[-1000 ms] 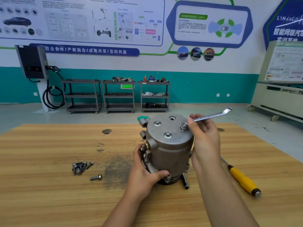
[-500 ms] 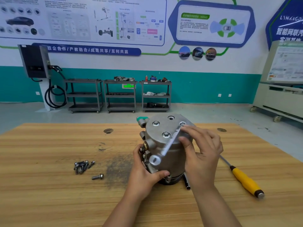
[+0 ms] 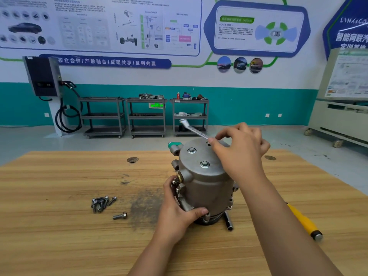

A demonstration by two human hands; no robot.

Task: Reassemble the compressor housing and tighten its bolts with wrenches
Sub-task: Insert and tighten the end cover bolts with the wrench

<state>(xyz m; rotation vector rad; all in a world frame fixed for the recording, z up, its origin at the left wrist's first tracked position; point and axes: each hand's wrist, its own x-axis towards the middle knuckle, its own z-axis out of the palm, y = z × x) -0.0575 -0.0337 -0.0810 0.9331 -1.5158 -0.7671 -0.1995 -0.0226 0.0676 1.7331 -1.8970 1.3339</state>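
Note:
The grey compressor housing [image 3: 205, 188] stands upright on the wooden table [image 3: 59, 236]. Two bolts [image 3: 204, 164] show on its flat top, and one open bolt hole lies near the far rim. My left hand [image 3: 177, 212] grips the housing's lower left side. Over the top's right part, my right hand [image 3: 241, 150] pinches a silver wrench [image 3: 192, 128]. The wrench's free end points up and to the far left; its other end is hidden under my fingers.
A pile of several loose bolts [image 3: 100, 203] and a single bolt [image 3: 120, 216] lie left of the housing. A black socket piece [image 3: 228, 222] lies at its base on the right. A yellow-handled screwdriver [image 3: 302, 221] lies further right. Carts stand by the far wall.
The wrench has swung round the top of the housing: its free end pointed right, then toward me, and now points far left. My left hand has kept its hold.

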